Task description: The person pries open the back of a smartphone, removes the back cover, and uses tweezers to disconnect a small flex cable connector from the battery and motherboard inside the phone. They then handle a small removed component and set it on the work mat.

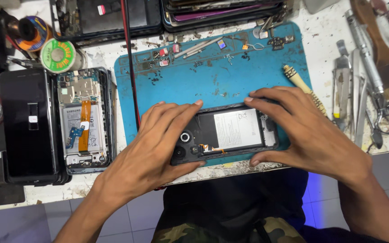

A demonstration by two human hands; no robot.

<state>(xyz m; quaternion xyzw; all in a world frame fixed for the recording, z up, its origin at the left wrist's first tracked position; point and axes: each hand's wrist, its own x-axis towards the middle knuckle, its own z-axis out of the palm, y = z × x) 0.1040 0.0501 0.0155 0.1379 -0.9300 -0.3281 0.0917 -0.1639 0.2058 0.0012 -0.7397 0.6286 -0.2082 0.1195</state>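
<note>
Phone: opened phone [230,135], back off, lay on blue mat [212,76] near bench edge
Axis: long axis ran left-right, between both hands
Left hand [151,148]: clasped camera end
Right hand [302,130]: clasped other end, fingers spread; equally near

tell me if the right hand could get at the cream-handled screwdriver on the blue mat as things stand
Probably yes: the cream-handled screwdriver lies bare on the blue mat, just beyond the right hand, nothing between them. That hand would first have to let go of the opened phone.
</note>
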